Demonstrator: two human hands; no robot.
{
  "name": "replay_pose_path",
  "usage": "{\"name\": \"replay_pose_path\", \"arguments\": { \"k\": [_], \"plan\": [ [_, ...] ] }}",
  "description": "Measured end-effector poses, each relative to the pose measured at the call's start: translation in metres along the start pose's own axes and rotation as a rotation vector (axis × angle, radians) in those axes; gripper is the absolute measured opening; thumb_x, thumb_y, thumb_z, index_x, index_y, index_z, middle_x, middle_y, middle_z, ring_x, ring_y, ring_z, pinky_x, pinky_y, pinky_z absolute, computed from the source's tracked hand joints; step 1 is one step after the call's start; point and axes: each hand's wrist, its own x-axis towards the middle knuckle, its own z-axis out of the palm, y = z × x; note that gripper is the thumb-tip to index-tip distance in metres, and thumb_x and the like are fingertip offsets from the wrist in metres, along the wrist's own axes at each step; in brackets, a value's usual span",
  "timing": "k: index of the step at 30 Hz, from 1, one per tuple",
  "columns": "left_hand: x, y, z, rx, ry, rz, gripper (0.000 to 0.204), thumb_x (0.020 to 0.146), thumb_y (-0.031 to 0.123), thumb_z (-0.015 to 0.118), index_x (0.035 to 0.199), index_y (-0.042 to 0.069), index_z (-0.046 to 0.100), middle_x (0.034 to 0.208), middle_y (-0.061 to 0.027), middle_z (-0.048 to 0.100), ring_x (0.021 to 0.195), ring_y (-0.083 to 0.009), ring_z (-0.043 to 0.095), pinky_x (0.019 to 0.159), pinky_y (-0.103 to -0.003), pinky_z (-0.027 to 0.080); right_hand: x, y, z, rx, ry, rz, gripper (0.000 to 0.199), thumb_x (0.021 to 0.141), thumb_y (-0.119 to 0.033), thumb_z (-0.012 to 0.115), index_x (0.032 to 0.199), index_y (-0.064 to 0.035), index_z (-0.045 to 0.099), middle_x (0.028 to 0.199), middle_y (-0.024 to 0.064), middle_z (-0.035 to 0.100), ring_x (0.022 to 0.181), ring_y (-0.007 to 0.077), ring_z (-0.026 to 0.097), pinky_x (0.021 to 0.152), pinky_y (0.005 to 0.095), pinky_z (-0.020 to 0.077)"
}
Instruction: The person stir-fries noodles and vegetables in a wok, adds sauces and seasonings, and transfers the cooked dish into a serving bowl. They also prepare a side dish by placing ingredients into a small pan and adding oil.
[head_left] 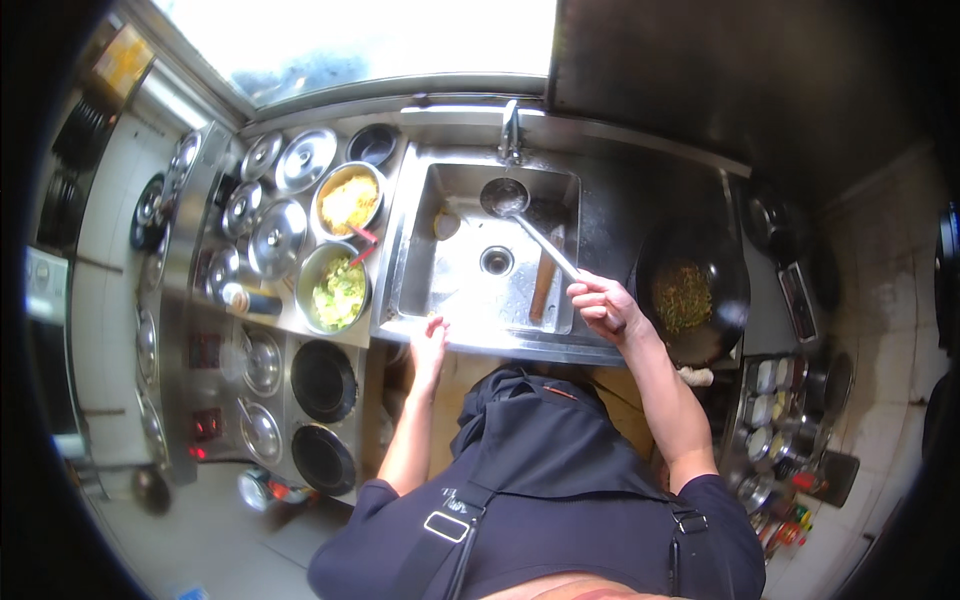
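Observation:
My right hand (pixel 603 305) is closed around the handle of a metal ladle (pixel 505 198). The ladle's bowl is at the far side of the steel sink (pixel 408 255), just below the faucet (pixel 510 135); whether water is running, I cannot tell. By the sink's front left edge, my left hand (pixel 430 345) holds nothing, its fingers loosely apart. A long brown tool handle (pixel 543 285) leans inside the sink at the right, partly behind the ladle. A small yellowish round thing (pixel 446 224) lies at the sink's left wall.
Left of the sink stand a bowl of shredded yellow food (pixel 350 203) and a bowl of chopped greens (pixel 340 297), with several metal lids (pixel 277 238) beyond. A wok (pixel 655 265) with cooked food is at the right. Seasoning containers (pixel 768 395) sit farther right; black round pans (pixel 323 382) lie at the left.

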Motion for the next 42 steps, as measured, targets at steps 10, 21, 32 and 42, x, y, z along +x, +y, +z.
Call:
{"name": "replay_pose_path", "arguments": {
  "k": [10,21,32,42],
  "plan": [
    [0.115,0.082,0.083,-0.051,-0.375,0.130,0.023,0.101,0.000,0.057,0.121,-0.004,0.066,0.108,-0.0139,0.074,0.094,-0.0213,0.075,0.079,-0.032,0.062,-0.118,0.045,-0.011,-0.038,-0.269,-0.382,0.032,0.111,-0.009,0.045,0.141,-0.0016,0.045,0.089,0.0048,0.046,0.053,0.0028,0.044,0.037,0.0183,0.0438],
    [0.381,0.092,0.303,0.866,-0.277,0.308,0.049,0.091,0.020,0.071,0.134,-0.002,0.063,0.124,-0.0182,0.073,0.114,-0.0307,0.069,0.109,-0.042,0.048,-0.224,0.067,-0.058,-0.846,1.226,-0.979,0.071,0.104,-0.015,0.059,0.167,-0.0162,0.026,0.068,0.0015,0.054,0.048,0.0107,0.052,0.039,0.0284,0.0445],
    [0.443,0.081,0.333,1.308,-0.111,0.294,0.028,0.094,0.019,0.065,0.114,0.001,0.071,0.115,-0.0188,0.075,0.103,-0.0302,0.073,0.093,-0.044,0.055,-0.318,0.199,-0.066,-0.617,1.143,-0.903,0.075,0.102,-0.002,0.059,0.168,-0.0154,0.026,0.078,0.0007,0.050,0.047,0.0068,0.048,0.040,0.0266,0.0437],
    [0.302,0.068,0.340,0.133,-0.595,0.092,0.059,0.091,0.028,0.070,0.142,0.001,0.060,0.128,-0.0155,0.070,0.109,-0.0293,0.068,0.096,-0.041,0.054,-0.301,0.121,-0.102,-0.908,1.145,-0.775,0.068,0.100,-0.008,0.062,0.164,-0.0171,0.038,0.072,-0.0001,0.053,0.052,0.0069,0.051,0.042,0.0288,0.0447]
  ]
}}
